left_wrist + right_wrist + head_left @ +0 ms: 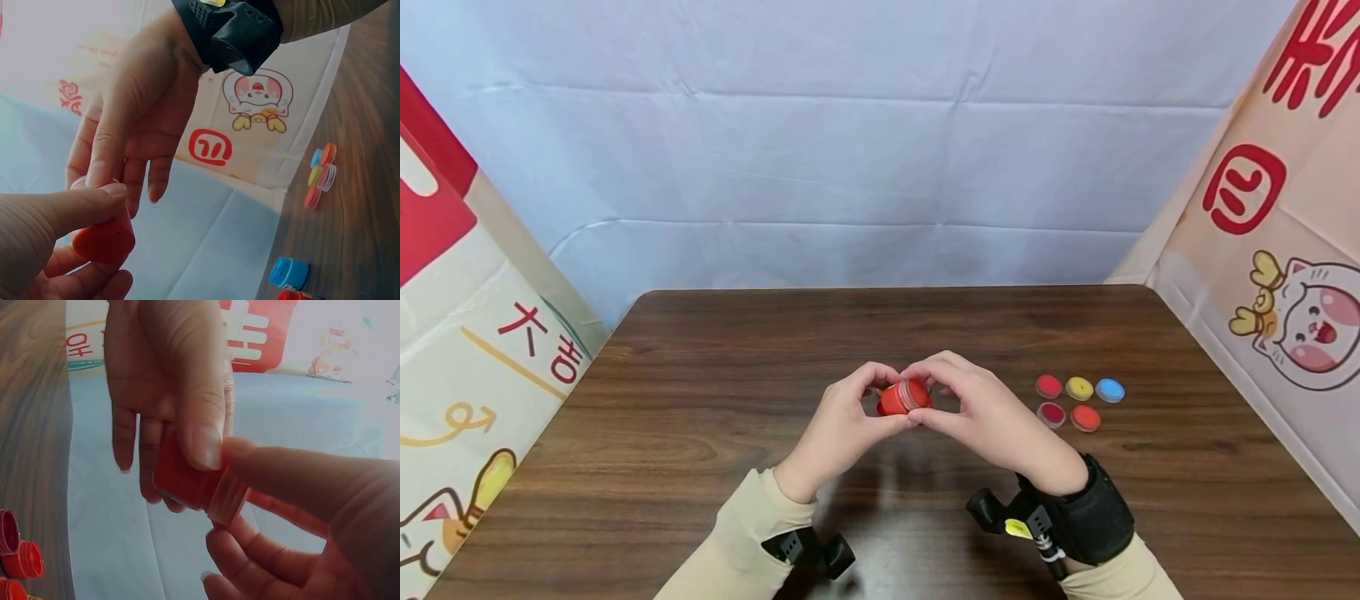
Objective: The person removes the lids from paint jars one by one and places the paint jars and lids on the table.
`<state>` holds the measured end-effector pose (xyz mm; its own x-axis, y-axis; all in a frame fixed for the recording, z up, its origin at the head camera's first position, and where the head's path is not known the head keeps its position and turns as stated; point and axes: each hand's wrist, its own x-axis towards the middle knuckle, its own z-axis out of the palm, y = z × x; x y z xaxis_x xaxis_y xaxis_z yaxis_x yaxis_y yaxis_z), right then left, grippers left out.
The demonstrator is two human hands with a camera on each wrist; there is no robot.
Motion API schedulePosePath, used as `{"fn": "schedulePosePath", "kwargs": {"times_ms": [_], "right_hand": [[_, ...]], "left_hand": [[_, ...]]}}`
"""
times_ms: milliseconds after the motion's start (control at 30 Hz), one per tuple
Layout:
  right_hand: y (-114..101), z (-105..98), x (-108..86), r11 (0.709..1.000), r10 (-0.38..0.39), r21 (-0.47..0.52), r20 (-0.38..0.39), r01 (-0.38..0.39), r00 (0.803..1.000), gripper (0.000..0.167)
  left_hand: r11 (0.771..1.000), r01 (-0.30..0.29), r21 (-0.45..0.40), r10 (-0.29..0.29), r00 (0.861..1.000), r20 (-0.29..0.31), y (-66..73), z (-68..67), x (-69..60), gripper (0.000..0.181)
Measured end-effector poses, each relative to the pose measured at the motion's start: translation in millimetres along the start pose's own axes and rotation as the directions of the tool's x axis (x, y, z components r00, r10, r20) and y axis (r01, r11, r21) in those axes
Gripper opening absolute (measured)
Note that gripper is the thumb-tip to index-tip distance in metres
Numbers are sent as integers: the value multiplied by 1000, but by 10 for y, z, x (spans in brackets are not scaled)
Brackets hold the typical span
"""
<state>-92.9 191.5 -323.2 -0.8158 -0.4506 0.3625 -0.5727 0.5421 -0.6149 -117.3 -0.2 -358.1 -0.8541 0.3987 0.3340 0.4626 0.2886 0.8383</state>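
Note:
Above the middle of the table, both hands hold one small red jar [897, 399] tilted on its side. The left hand [838, 429] grips the jar's body, its thumb across the red wall in the left wrist view. The right hand [996, 417] pinches the jar's clear lid [228, 499] between thumb and fingers. In the right wrist view the lid sits at the jar's mouth; whether it is screwed tight cannot be seen. The fingers hide part of the jar.
Several round lids or discs, among them a yellow one [1079, 388] and a blue one [1110, 390], lie right of the hands on the wooden table [737, 333]. A blue jar [289, 272] and red jars [30, 559] stand on the table, mostly hidden in the head view.

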Motion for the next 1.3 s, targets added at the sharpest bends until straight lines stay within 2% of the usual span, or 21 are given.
{"fn": "schedulePosePath", "kwargs": {"times_ms": [133,267,333,433,533,633,900,1133,1300], "right_hand": [[7,-19,-2,1000,-4,17,18,4,1000,51],[10,-26,2,997,75,-20,17,-75,997,62],[9,-24,10,991,129,-26,16,-128,992,58],[3,-15,22,980,198,-11,22,-197,980,44],[-1,-6,24,973,232,1,35,-232,972,33],[-1,1,22,969,245,10,44,-246,968,30],[-7,1,19,975,221,11,59,-222,974,23],[-17,-32,5,992,116,-54,46,-114,992,30],[-19,-53,-16,995,61,-78,51,-57,997,33]], "left_hand": [[1000,8,-20,-7,1000,13,-9,-2,2,36],[999,18,-40,-18,1000,19,-15,-1,-3,34],[999,14,-42,-14,1000,12,-19,2,-4,34],[999,-2,-38,2,1000,-2,-23,13,2,34],[999,-22,-36,21,1000,-11,-28,24,6,35],[999,-32,-37,31,999,-12,-32,30,7,36],[999,-34,-24,34,999,2,-20,31,7,36],[999,-10,33,10,1000,2,-30,28,5,35],[994,-38,99,40,999,-21,-50,35,8,35]]}}
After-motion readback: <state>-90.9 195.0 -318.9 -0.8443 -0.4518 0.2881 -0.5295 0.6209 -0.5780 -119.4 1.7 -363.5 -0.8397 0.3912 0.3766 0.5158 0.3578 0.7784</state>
